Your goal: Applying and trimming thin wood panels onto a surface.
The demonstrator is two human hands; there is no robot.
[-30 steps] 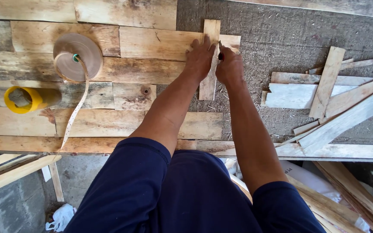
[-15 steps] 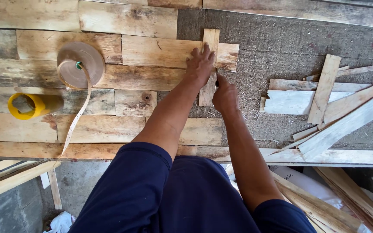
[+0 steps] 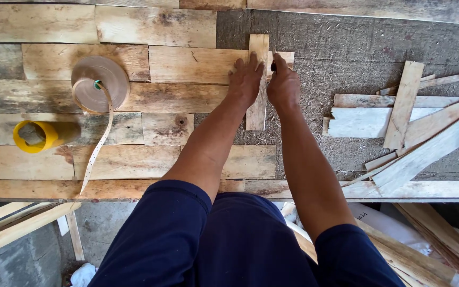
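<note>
Left hand [image 3: 245, 79] flat on upright slat [image 3: 257, 101] over boards [image 3: 187, 64], right hand [image 3: 283, 85] closed on thin dark tool [image 3: 273, 62] at slat's edge; best done pressing slat firmly, tool tight against edge; tape roll [image 3: 99, 85] well left.

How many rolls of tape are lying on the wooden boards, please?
1: a brown tape roll on the boards at the left, its loose end trailing towards the near edge. The yellow cylinder beside it is not tape. Nothing suggests any hidden ones.
</note>
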